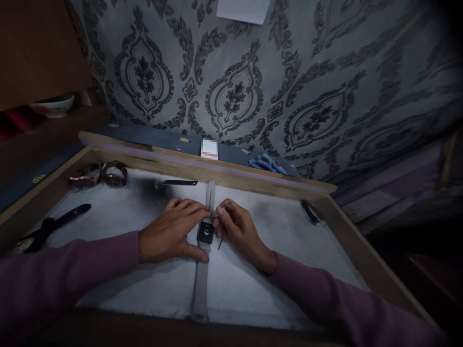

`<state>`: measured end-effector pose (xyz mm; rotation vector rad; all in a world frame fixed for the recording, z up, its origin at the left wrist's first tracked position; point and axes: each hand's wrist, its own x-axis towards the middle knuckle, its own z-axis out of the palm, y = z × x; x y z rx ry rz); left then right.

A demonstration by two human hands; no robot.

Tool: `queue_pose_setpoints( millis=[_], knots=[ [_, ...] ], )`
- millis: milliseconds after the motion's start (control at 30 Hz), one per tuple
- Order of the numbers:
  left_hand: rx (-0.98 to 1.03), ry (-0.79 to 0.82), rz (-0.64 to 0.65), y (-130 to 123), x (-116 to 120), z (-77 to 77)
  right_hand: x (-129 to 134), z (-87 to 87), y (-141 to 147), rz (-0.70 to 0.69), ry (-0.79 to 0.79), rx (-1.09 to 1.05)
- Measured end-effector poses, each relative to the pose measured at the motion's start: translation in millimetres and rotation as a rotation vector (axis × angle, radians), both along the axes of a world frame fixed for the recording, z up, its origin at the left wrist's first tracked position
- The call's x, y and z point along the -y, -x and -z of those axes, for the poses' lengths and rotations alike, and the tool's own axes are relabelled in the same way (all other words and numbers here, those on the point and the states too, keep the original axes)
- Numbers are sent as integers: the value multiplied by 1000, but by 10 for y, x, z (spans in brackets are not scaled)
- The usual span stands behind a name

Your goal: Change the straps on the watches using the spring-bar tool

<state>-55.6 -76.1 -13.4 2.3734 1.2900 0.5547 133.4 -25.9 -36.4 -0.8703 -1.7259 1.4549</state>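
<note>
Head view, centre of a shallow, straight-sided wooden tray (289, 187): a smartwatch with a dark rounded-rectangular case and pale grey strap (206, 233) lies lengthwise on the smooth white tray floor (253, 294), which bears sooty smudges. Its upper strap shows a row of small round holes; the lower strap is a plain, flat band running toward you. Your left hand (177, 233) is spread and unclenched, fingertips at the upper strap and thumb on the lower, spanning the case. Your right hand (233, 224) has thumb and fingers pinched together just beside the strap's right edge; you cannot tell from this view what, if anything, they grip. A thin, straight dark-blue sliver (220, 244) shows just below those fingers. Ribbed-edged mauve sleeves (97, 250) cover your forearms.

Near the back wall lies a flat black strip with a small end hole (181, 182). Two round-cased watches with coppery, glossy bracelets (115, 176) stand in the far left corner; a watch with a broad black strap (65, 217) lies nearer you. Behind the tray rests a crumpled blue cloth (267, 164), before a grey wall patterned with dark, leafy medallions (235, 99).
</note>
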Motion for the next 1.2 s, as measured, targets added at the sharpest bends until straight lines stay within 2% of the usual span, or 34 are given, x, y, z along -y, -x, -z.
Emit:
queue_pose_setpoints(
  millis=[233, 733, 1033, 1200],
  knots=[
    [-5, 16, 11, -18, -9, -41, 11, -49, 7, -12, -8, 14],
    [-19, 24, 7, -29, -13, -58, 3, -12, 3, -12, -24, 8],
    [-12, 17, 4, -36, -12, -65, 11, -22, 9, -25, -88, 45],
    [-6, 4, 14, -30, -9, -55, 20, -50, 15, -19, -179, 86]
  ],
)
